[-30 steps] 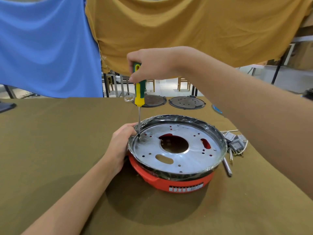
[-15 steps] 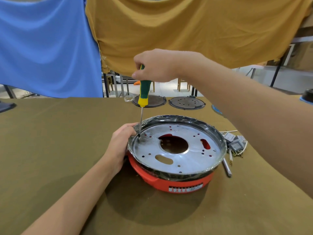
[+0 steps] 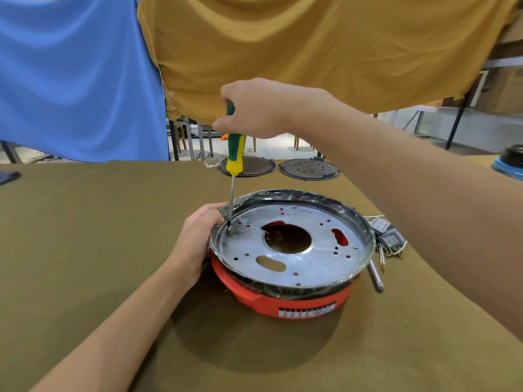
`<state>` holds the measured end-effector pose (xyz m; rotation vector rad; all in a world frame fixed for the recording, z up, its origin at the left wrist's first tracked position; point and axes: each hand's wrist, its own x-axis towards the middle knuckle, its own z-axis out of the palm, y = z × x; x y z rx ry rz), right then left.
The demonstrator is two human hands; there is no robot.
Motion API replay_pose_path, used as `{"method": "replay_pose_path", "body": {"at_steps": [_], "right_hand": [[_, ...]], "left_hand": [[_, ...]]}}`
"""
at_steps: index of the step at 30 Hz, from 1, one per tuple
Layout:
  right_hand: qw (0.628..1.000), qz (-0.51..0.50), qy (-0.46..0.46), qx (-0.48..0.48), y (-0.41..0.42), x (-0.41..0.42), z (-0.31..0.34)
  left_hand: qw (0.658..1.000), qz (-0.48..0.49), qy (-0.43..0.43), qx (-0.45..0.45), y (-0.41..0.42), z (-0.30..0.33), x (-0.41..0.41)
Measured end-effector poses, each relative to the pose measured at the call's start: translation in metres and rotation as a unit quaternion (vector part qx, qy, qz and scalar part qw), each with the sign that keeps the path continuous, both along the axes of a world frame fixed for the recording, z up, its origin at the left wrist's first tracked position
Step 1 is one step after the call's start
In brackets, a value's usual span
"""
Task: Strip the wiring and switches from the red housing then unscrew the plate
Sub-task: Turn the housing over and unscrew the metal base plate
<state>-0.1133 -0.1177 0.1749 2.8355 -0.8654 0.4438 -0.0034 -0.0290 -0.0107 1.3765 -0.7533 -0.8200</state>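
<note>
Left to centre: the left hand (image 3: pixel 195 244) rests against the left rim of the plate (image 3: pixel 288 267), fingers curled over the edge, steadying the red housing (image 3: pixel 283 301), which sits at frame centre on the desk (image 3: pixel 85 236). Above it, the right hand (image 3: pixel 252 108) grips the handle of the screwdriver (image 3: pixel 235 154); the shaft stands nearly upright with its tip on a screw (image 3: pixel 228 228) at the plate's left edge, just beside the left fingertips. For a clean release, the shaft is best kept in line with the screw under firm downward pressure, so the tip does not slip toward the bracing fingers. Right: the removed switches (image 3: pixel 387 236) and their wiring lie on the desk beside the housing.
</note>
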Motion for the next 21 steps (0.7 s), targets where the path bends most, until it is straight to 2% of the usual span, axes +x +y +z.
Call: {"method": "replay_pose_path", "body": {"at_steps": [3, 6, 8, 12, 14, 17, 20, 21], "right_hand": [[0.988, 0.066, -0.011, 0.139, 0.004, -0.004, 0.007], [0.975, 0.091, -0.055, 0.197, 0.005, -0.009, 0.006], [0.979, 0.085, -0.056, 0.176, 0.004, -0.009, 0.003], [1.0, -0.015, -0.009, -0.004, -0.001, -0.006, -0.003], [0.999, -0.009, -0.013, -0.031, -0.005, -0.006, -0.004], [0.995, 0.059, -0.025, 0.073, -0.004, -0.009, 0.001], [0.946, 0.116, -0.104, 0.286, 0.0, -0.014, 0.001], [0.934, 0.121, -0.117, 0.316, -0.001, -0.014, 0.0]], "left_hand": [[1.0, -0.002, -0.004, -0.001, 0.001, 0.001, -0.001], [1.0, -0.001, 0.0, -0.002, 0.001, 0.001, -0.002], [1.0, -0.002, 0.001, -0.006, 0.001, 0.001, -0.002], [1.0, -0.004, -0.002, -0.005, 0.0, -0.001, -0.001], [1.0, -0.004, -0.006, -0.004, 0.0, -0.001, 0.0], [1.0, -0.001, -0.005, -0.006, -0.001, -0.001, -0.001], [1.0, -0.003, -0.004, -0.006, 0.0, -0.001, 0.0], [1.0, -0.003, -0.006, -0.004, 0.0, -0.001, 0.0]]}}
